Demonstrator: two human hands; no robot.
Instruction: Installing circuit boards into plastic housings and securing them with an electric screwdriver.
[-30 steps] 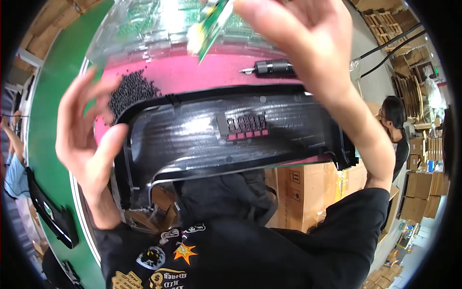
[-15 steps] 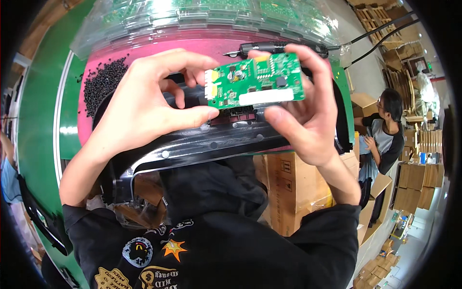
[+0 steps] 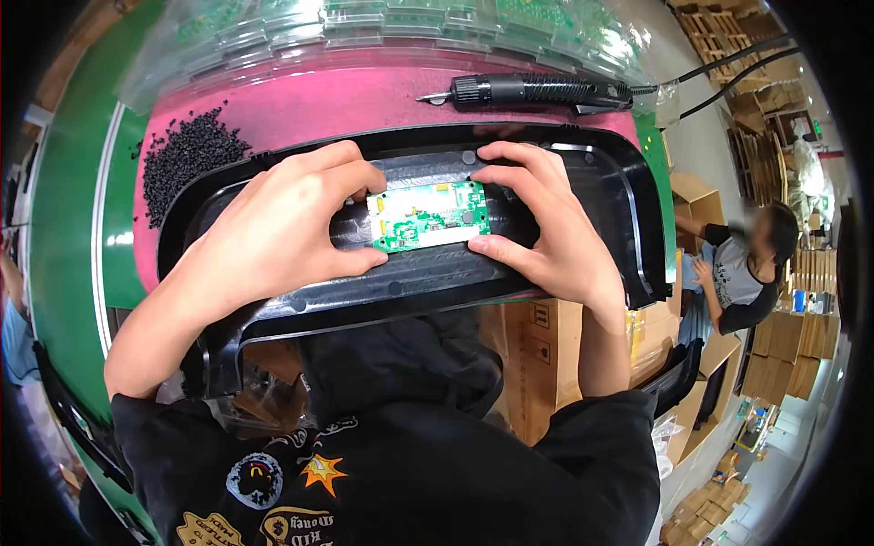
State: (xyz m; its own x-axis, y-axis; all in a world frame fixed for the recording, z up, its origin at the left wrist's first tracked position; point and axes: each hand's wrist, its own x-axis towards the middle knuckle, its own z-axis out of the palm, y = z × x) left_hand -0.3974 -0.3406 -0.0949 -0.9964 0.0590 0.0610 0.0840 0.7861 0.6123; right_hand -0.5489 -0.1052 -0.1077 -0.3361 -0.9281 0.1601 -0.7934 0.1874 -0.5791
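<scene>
A green circuit board with a white strip along its near edge lies level at the middle of a long black plastic housing. My left hand has its thumb and fingertips closed about the board's left end, beside the pale connectors. At the other end, my right hand grips the board between its thumb at the near corner and its fingers at the far corner. The board's underside is hidden, so I cannot tell whether it rests fully on the housing's floor.
Beyond the housing, a black electric screwdriver lies on the pink mat, its cable running right. A heap of small black screws is at the left. Clear plastic trays stand at the back. A co-worker is among cardboard boxes at right.
Both hands have lowered the circuit board from above the housing down into its middle. The board has gone from tilted toward me to lying level. The co-worker at right has shifted slightly.
</scene>
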